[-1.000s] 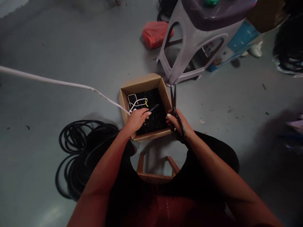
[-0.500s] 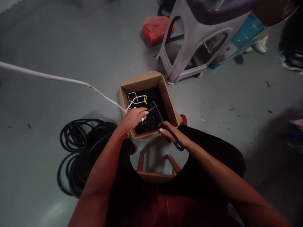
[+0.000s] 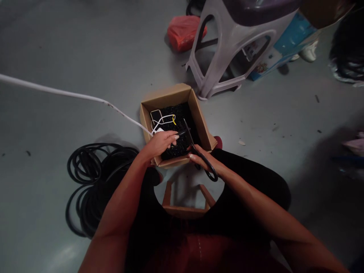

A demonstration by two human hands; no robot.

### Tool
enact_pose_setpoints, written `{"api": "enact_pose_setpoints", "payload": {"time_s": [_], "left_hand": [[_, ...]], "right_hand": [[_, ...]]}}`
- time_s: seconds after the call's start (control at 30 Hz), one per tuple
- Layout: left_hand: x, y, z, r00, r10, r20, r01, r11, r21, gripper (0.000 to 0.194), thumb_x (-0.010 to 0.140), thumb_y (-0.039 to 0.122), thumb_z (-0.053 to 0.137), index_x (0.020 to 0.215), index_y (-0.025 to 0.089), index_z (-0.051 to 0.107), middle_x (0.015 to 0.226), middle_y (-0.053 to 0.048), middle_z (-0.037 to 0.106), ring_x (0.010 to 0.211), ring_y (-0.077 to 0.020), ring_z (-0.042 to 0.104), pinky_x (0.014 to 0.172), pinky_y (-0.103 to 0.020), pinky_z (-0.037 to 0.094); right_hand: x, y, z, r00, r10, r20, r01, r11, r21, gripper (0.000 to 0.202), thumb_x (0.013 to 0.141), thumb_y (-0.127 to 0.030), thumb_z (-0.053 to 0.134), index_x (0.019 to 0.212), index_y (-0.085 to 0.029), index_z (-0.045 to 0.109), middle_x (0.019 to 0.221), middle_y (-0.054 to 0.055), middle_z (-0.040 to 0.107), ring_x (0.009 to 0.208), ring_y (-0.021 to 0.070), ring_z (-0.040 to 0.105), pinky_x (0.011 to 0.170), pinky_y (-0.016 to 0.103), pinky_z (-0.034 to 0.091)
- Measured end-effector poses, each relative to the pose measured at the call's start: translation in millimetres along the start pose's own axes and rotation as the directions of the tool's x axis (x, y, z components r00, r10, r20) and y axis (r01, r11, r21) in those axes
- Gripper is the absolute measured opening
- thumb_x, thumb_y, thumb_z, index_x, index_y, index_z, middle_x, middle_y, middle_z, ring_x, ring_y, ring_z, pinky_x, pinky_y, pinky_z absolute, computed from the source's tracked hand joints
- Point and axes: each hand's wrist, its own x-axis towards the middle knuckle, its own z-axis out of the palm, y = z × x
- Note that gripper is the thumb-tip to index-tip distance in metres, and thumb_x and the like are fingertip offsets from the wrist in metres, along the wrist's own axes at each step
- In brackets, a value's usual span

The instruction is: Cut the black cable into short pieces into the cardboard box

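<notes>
A cardboard box (image 3: 202,120) on the floor holds many small black pieces (image 3: 178,151). Over it, my left hand (image 3: 162,143) pinches a short black ribbed piece (image 3: 181,133) that points right. Black-handled scissors (image 3: 209,167) are gripped in my right hand (image 3: 203,157) at the box's near right corner, their blades beside the tip of the ribbed piece. Inside the box at the back left lie a phone-like object (image 3: 156,116) and a looped white cable (image 3: 167,118) with a yellow tie. Part of a white object shows behind my left hand.
Coiled black tubing (image 3: 91,189) lies on the floor at the left. A white cord (image 3: 71,94) stretches from the left edge to the box. Behind the box stand a plastic stool (image 3: 216,57) and a red bag (image 3: 183,33). A wooden frame (image 3: 184,211) is between my legs.
The whole view has shifted slightly. Both hands stay over the box, and the scissor blades look closer together. The white object by my left fingers is now less visible below them.
</notes>
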Motion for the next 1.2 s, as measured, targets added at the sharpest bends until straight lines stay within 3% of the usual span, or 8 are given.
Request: {"api": "enact_pose_setpoints", "payload": {"time_s": [0.2, 0.73, 0.97, 1.2], "left_hand": [[2.1, -1.1, 3.7, 1.0, 0.004, -0.012, -0.004, 1.0, -0.008, 0.027, 0.089, 0.031, 0.041, 0.082, 0.015, 0.062, 0.071, -0.001, 0.062, 0.057, -0.0095, 0.05, 0.06, -0.022, 0.04], [3.9, -1.7, 7.3, 1.0, -0.004, -0.021, 0.004, 1.0, 0.007, 0.028, 0.089, 0.033, 0.041, 0.084, 0.015, 0.063, 0.071, -0.001, 0.062, 0.058, -0.01, 0.051, 0.059, -0.022, 0.041], [4.8, -4.1, 9.3, 1.0, 0.0, -0.023, 0.0, 1.0, 0.005, 0.027, 0.089, 0.031, 0.042, 0.08, 0.016, 0.063, 0.07, -0.001, 0.062, 0.057, -0.0095, 0.051, 0.058, -0.021, 0.041], [4.0, -1.4, 8.1, 0.999, 0.007, 0.036, -0.008, 0.999, 0.036, 0.028, 0.089, 0.031, 0.042, 0.079, 0.016, 0.062, 0.07, -0.001, 0.062, 0.058, -0.01, 0.052, 0.06, -0.023, 0.04]], "right_hand": [[-0.9, 0.4, 1.1, 0.999, 0.028, 0.029, -0.028, 1.0, 0.007, 0.053, 0.085, -0.06, 0.053, 0.118, -0.02, 0.042, 0.103, 0.007, 0.055, 0.089, 0.019, 0.056, 0.074, 0.033, 0.048], [-2.0, 0.1, -1.2, 0.998, 0.037, 0.047, -0.037, 0.999, -0.002, 0.052, 0.087, -0.058, 0.052, 0.122, -0.02, 0.042, 0.103, 0.007, 0.057, 0.09, 0.0194, 0.058, 0.075, 0.034, 0.05], [-2.1, 1.8, -1.3, 0.996, 0.041, 0.083, -0.048, 0.995, 0.084, 0.051, 0.087, -0.06, 0.051, 0.121, -0.022, 0.043, 0.1, 0.006, 0.059, 0.086, 0.0187, 0.06, 0.075, 0.035, 0.051], [-1.5, 2.5, 1.1, 0.999, 0.032, 0.036, -0.036, 0.993, 0.116, 0.049, 0.088, -0.058, 0.051, 0.12, -0.022, 0.045, 0.105, 0.007, 0.058, 0.085, 0.0173, 0.058, 0.075, 0.034, 0.05]]}}
